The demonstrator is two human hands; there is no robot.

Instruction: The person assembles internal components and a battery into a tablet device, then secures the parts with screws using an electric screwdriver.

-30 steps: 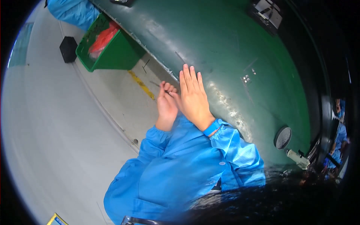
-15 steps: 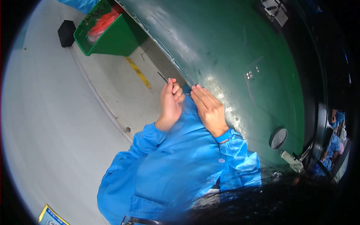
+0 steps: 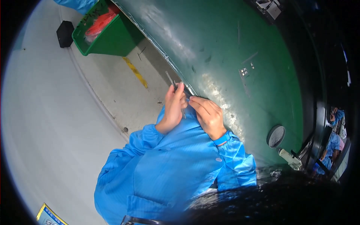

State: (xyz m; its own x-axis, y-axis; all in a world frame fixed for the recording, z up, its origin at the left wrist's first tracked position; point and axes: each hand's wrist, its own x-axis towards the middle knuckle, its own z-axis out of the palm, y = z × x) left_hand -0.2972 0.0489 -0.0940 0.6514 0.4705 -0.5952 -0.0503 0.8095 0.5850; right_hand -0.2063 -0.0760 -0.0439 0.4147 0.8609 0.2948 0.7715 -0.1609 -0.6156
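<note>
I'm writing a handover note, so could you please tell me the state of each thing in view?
Left hand: closed around a thin strip
Thin strip: held, one end sticking out beyond the hand
Right hand: fingers bent, near the left hand; grip unclear
Green bin: open-topped, holding a red bag
Red bag: crumpled
Green tabletop: scuffed
</note>
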